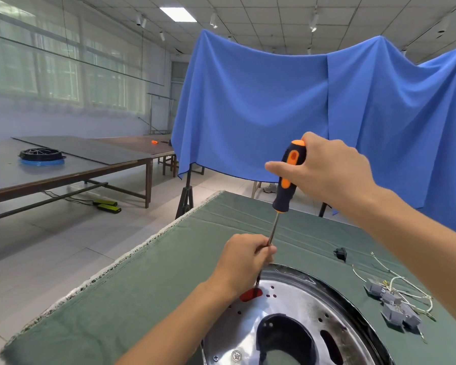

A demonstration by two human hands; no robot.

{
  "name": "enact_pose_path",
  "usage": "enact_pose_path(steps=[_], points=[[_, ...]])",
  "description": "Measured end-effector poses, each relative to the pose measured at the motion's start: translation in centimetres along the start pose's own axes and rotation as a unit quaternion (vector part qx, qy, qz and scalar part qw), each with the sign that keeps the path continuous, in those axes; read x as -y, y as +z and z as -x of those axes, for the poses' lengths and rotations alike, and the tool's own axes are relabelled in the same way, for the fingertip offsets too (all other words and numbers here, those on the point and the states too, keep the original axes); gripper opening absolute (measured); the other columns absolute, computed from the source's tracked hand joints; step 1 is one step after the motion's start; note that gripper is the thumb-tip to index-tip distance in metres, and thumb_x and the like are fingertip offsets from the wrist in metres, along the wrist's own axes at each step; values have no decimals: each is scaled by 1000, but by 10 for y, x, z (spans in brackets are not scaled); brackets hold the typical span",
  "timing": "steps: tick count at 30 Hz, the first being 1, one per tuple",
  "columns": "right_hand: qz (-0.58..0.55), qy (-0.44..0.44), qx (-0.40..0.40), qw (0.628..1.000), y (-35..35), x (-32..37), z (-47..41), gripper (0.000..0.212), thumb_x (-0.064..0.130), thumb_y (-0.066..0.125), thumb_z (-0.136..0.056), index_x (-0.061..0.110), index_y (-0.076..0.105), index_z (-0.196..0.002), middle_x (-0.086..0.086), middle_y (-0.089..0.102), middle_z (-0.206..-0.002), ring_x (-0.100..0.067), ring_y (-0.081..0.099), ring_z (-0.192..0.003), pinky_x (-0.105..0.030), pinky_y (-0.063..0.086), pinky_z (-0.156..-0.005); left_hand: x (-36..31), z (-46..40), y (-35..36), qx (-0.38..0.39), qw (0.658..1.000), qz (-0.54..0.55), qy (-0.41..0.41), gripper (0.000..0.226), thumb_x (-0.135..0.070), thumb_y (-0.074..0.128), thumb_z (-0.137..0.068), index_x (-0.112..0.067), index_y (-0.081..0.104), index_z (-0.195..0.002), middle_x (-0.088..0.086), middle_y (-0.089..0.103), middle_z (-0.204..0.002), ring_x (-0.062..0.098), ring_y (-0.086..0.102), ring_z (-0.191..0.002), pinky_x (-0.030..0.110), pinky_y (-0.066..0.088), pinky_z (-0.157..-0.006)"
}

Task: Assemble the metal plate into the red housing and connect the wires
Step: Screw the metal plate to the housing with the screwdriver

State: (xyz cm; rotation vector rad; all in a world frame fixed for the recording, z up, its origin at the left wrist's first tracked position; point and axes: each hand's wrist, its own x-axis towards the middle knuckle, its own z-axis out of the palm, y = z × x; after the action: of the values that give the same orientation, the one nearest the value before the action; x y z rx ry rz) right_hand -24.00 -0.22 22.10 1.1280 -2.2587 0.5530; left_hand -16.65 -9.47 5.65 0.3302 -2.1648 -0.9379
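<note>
A round shiny metal plate (pixel 295 306) lies at the bottom centre on the green-covered table, with red housing (pixel 250 295) showing through a slot near its far-left rim. My right hand (pixel 327 169) grips the black-and-orange handle of a screwdriver (pixel 287 177) held nearly upright. Its shaft runs down to the plate beside the red slot. My left hand (pixel 245 259) pinches the lower shaft just above the plate; the tip is hidden behind my fingers. White wires with grey connectors (pixel 395 304) lie loose on the cloth to the right.
A small black switch (pixel 340 254) lies on the green cloth (pixel 142 285) beyond the plate. The table's frayed left edge runs diagonally. A blue drape (pixel 248 106) hangs behind. Long tables stand at the left, one bearing a black-and-blue round part (pixel 41 156).
</note>
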Motion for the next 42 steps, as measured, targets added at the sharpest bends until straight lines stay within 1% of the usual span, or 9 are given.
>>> enact_pose_path(steps=[4, 10, 15, 19, 25, 30, 34, 38, 42], points=[[-110, -43, 141, 983, -10, 5, -12, 31, 41, 54, -88, 23, 50, -113, 7, 61, -93, -21, 58, -83, -39, 50, -74, 2, 1, 0, 16, 1000, -24, 7, 24, -14, 51, -97, -3, 70, -89, 5, 73, -87, 16, 67, -84, 35, 52, -80], [100, -55, 35, 993, -13, 14, -15, 49, 53, 55, -86, 9, 47, -66, -7, 57, -61, -21, 51, -50, -27, 34, -46, 2, 6, -1, 34, 999, -25, -7, 19, -24, 56, -93, -12, 70, -100, -1, 72, -93, 15, 64, -92, 36, 49, -86], [-41, -36, 228, 972, -25, 24, -19, 22, 31, 53, -84, 13, 52, -96, -6, 69, -71, -25, 69, -61, -36, 58, -55, -1, 2, -16, -28, 993, 73, -86, 27, -26, 47, -69, -27, 69, -86, -12, 72, -79, 6, 67, -83, 35, 54, -83], [62, -73, 147, 985, -22, 28, -18, 34, 38, 55, -86, 11, 50, -66, 1, 57, -40, -20, 56, -37, -22, 39, -42, 13, -1, -19, 35, 988, 38, -144, 27, -7, 53, -79, -23, 73, -86, -8, 73, -81, 8, 68, -84, 31, 54, -86], [-77, -42, 281, 956, -28, 31, -25, 14, 20, 54, -86, 11, 51, -96, -7, 72, -79, -25, 72, -61, -32, 58, -49, 27, 6, -21, 133, 969, 84, -192, 32, -5, 55, -75, -26, 77, -86, -13, 73, -82, -2, 65, -81, 8, 49, -72], [65, -39, 192, 979, -21, 25, -29, 36, 39, 56, -88, 9, 51, -69, 0, 58, -38, -17, 58, -33, -23, 46, -46, 39, 14, -25, 133, 954, 164, -214, 45, 15, 47, -80, -12, 72, -107, -1, 72, -101, 4, 64, -87, 5, 47, -69], [-38, -11, 290, 956, -29, 24, -30, 20, 24, 59, -88, 5, 57, -95, -8, 71, -75, -23, 71, -55, -30, 58, -48, 40, 15, -23, 117, 946, 201, -224, 43, 15, 48, -78, -10, 73, -104, 4, 72, -102, 8, 63, -88, 8, 47, -68], [80, -26, 218, 972, -28, 20, -26, 37, 42, 57, -89, 8, 57, -73, -8, 69, -57, -18, 59, -35, -24, 48, -46, 42, 14, -22, 109, 949, 202, -219, 42, 14, 48, -78, -7, 73, -106, 5, 71, -105, 10, 62, -90, 9, 48, -71], [-31, -6, 290, 957, -36, 22, -21, 24, 30, 61, -88, 7, 57, -95, -9, 72, -80, -23, 71, -55, -28, 57, -47, 44, 14, -20, 99, 947, 214, -219, 42, 15, 48, -78, -3, 71, -108, 7, 70, -107, 14, 61, -93, 10, 49, -73]])
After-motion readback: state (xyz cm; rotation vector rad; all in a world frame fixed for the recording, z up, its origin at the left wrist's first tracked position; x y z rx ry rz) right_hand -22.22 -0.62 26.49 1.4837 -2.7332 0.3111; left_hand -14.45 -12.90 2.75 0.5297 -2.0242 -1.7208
